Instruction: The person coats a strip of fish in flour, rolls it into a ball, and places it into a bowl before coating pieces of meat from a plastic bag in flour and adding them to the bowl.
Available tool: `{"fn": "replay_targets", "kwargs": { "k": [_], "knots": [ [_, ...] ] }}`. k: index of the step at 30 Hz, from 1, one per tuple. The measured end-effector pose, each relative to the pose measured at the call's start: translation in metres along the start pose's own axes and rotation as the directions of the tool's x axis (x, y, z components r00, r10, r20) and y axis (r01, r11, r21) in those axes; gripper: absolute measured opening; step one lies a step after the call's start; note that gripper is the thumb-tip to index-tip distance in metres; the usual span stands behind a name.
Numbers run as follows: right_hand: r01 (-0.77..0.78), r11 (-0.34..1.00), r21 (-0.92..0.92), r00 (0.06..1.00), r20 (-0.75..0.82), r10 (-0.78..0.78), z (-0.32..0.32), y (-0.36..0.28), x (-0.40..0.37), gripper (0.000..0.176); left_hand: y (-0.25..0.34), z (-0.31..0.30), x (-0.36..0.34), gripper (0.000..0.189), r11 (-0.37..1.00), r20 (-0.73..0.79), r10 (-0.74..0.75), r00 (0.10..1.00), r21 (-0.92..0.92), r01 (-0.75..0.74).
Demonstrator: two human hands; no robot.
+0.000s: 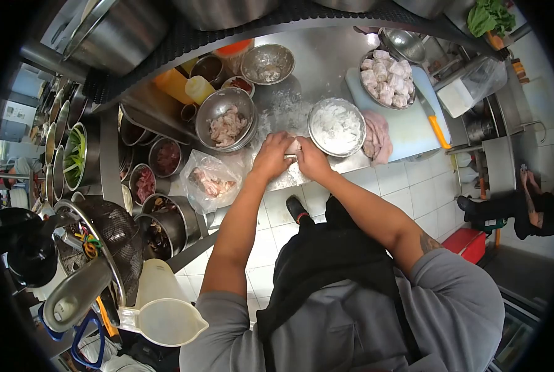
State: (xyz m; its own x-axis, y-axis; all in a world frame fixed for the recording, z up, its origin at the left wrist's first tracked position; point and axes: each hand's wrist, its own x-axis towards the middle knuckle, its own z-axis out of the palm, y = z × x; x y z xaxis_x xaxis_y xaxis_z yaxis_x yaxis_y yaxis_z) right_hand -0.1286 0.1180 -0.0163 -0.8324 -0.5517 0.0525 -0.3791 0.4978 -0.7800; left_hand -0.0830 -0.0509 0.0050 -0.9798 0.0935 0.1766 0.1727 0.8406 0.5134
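My left hand [272, 158] and my right hand [314, 160] meet at the front edge of the steel counter. Both are closed, fingers curled round a small pale piece of raw meat [294, 147], mostly hidden by them. Just beyond my right hand stands a metal bowl of white flour [337, 126]. Past my left hand, a metal bowl [202, 131] holds raw meat pieces [228, 126]. White powder is scattered on the counter [283, 111] between the bowls. A clear plastic bag [193, 197] with raw meat lies left of my left forearm.
At right, a bowl of floured chunks [387, 79] and a yellow-handled knife [437, 128] rest on a pale cutting board [422, 139]. A crumpled pinkish cloth [376, 137] lies beside it. A floury bowl [267, 64] stands behind. An overhead shelf [326, 17] carries pots. Another person [537, 208] is far right.
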Motion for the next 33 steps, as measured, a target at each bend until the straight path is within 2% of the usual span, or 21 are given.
{"fn": "replay_targets", "kwargs": {
  "k": [3,4,6,7,9,10,12,15,16,20,21,25,28,32,33],
  "knots": [
    [0.023,1.000,-0.002,1.000,0.021,-0.023,0.002,-0.002,0.003,0.047,-0.011,0.007,0.000,0.055,0.991,0.009,-0.098,0.995,-0.089,0.098],
    [0.023,0.990,0.138,1.000,-0.002,-0.023,0.003,-0.003,0.001,0.044,-0.009,0.005,-0.003,0.052,0.937,0.060,-0.242,0.968,-0.246,0.249],
    [0.032,0.910,0.413,0.999,-0.045,-0.015,0.003,-0.009,-0.006,0.041,-0.001,0.001,-0.015,0.047,0.694,0.219,-0.476,0.852,-0.501,0.517],
    [-0.063,0.822,0.566,0.998,0.056,0.038,-0.001,-0.012,-0.006,0.039,-0.001,0.003,-0.023,0.039,0.583,0.225,-0.484,0.846,-0.638,0.503],
    [-0.278,0.562,0.779,0.956,0.284,0.079,-0.013,-0.020,-0.008,0.037,0.014,-0.004,-0.037,0.037,0.196,0.277,-0.512,0.813,-0.884,0.424],
    [-0.308,0.578,0.756,0.941,0.333,0.066,-0.021,-0.028,-0.006,0.034,0.024,-0.012,-0.041,0.036,-0.016,0.302,-0.513,0.803,-0.939,0.343],
    [-0.359,0.614,0.703,0.905,0.423,0.045,-0.036,-0.040,-0.003,0.029,0.039,-0.027,-0.048,0.033,-0.139,0.285,-0.469,0.836,-0.958,0.249],
    [-0.398,0.469,0.788,0.873,0.483,-0.070,-0.048,-0.044,0.008,0.020,0.054,-0.053,-0.052,0.031,-0.299,0.272,-0.369,0.888,-0.940,0.164],
    [-0.400,0.428,0.811,0.863,0.491,-0.124,-0.055,-0.052,0.012,0.019,0.060,-0.063,-0.050,0.031,-0.288,0.241,-0.363,0.900,-0.948,0.138],
    [-0.333,0.424,0.842,0.868,0.450,-0.212,-0.088,-0.080,0.019,0.020,0.084,-0.093,-0.042,0.035,-0.216,0.120,-0.367,0.922,-0.975,0.041],
    [-0.348,0.392,0.852,0.874,0.446,-0.195,-0.091,-0.086,0.021,0.019,0.088,-0.097,-0.040,0.037,-0.192,0.092,-0.375,0.922,-0.981,0.019],
    [-0.327,0.466,0.822,0.849,0.472,-0.237,-0.095,-0.095,0.036,0.017,0.099,-0.107,-0.036,0.041,-0.197,-0.014,-0.284,0.959,-0.978,-0.072],
    [-0.266,0.494,0.827,0.860,0.436,-0.266,-0.110,-0.113,0.041,0.020,0.100,-0.112,-0.027,0.044,-0.189,-0.076,-0.276,0.958,-0.973,-0.132],
    [-0.232,0.556,0.798,0.857,0.437,-0.271,-0.128,-0.120,0.055,0.021,0.105,-0.118,-0.014,0.050,-0.086,-0.125,-0.333,0.935,-0.983,-0.162],
    [-0.244,0.556,0.794,0.859,0.443,-0.257,-0.130,-0.121,0.058,0.021,0.103,-0.117,-0.012,0.050,0.001,-0.118,-0.355,0.927,-0.992,-0.126]
  ]
}}
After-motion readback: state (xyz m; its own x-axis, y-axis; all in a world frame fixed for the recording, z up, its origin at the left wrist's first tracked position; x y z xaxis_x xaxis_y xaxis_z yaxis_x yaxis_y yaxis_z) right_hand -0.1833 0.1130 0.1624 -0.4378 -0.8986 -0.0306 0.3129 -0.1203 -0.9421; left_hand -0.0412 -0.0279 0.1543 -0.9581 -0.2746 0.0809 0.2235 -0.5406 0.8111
